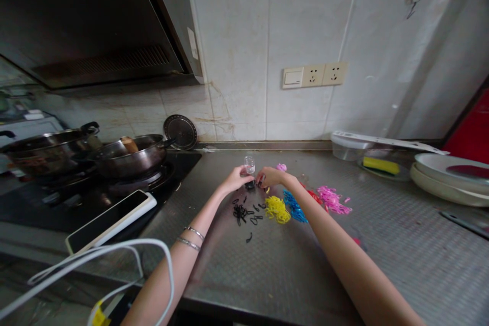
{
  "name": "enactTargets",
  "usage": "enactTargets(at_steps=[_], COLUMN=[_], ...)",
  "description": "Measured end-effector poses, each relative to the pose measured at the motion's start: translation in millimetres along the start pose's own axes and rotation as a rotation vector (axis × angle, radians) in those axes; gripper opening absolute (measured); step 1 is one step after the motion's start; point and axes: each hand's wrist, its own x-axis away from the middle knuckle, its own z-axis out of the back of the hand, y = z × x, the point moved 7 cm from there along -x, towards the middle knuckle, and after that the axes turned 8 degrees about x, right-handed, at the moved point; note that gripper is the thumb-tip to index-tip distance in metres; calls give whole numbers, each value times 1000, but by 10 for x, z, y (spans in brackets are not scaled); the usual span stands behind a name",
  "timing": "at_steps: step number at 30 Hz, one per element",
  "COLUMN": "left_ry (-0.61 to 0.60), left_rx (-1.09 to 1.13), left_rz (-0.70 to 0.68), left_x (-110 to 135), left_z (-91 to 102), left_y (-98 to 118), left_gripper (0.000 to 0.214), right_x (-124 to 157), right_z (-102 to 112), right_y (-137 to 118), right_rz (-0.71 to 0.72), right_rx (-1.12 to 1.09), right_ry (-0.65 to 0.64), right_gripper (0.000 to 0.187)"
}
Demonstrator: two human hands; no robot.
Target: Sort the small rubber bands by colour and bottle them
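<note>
My left hand (234, 180) is closed around a small clear bottle (249, 165) standing on the steel counter (290, 265). My right hand (270, 177) is pinched right beside the bottle, on something too small to make out. Just in front of the hands lie small elastic bands sorted in piles: black (244, 211), yellow (277, 209), blue (294, 206), red (314, 196) and pink (333, 199). A small pink clump (281, 167) lies behind my right hand.
A phone (110, 219) with a white cable (95, 260) rests on the black hob at the left, beside two steel pans (126, 155). White plates (451, 178), a yellow sponge (380, 165) and a clear container (346, 145) stand at the right. Wall sockets (315, 75) sit above.
</note>
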Motion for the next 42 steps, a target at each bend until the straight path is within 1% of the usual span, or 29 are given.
enactTargets(at_steps=[5, 10, 13, 15, 17, 22, 24, 27, 31, 35, 42], left_ry=[-3, 11, 18, 18, 12, 7, 2, -3, 4, 36, 155], left_rx=[-11, -23, -2, 17, 37, 100, 113, 113, 98, 62, 2], left_rz=[-18, -39, -38, -34, -37, -32, -37, -45, -59, -67, -88], left_x=[-12, -2, 14, 20, 19, -8, -16, -16, -5, -4, 2], left_z=[2, 4, 4, 5, 2, 5, 3, 2, 7, 12, 24], left_y=[-37, -10, 11, 15, 13, -43, -56, -54, -30, -32, -51], left_gripper=[42, 40, 39, 39, 38, 38, 37, 37, 36, 33, 30], right_x=[-59, -73, -64, -43, -9, 124, 168, 199, 226, 251, 230], right_z=[-58, -116, -69, 27, 182, 685, 818, 901, 906, 885, 844], right_y=[69, 68, 77, 101, 139, 135, 78, -56, -206, -251, -341], right_rz=[-23, -62, -75, -77, -83, -34, -14, 24, 77, 54, 66], right_rx=[-14, 13, -1, -62, -172, -538, -620, -632, -555, -484, -388], right_ry=[19, -11, 33, 97, 196, 545, 664, 785, 889, 937, 854], right_gripper=[28, 29, 28, 28, 28, 31, 33, 31, 24, 22, 19])
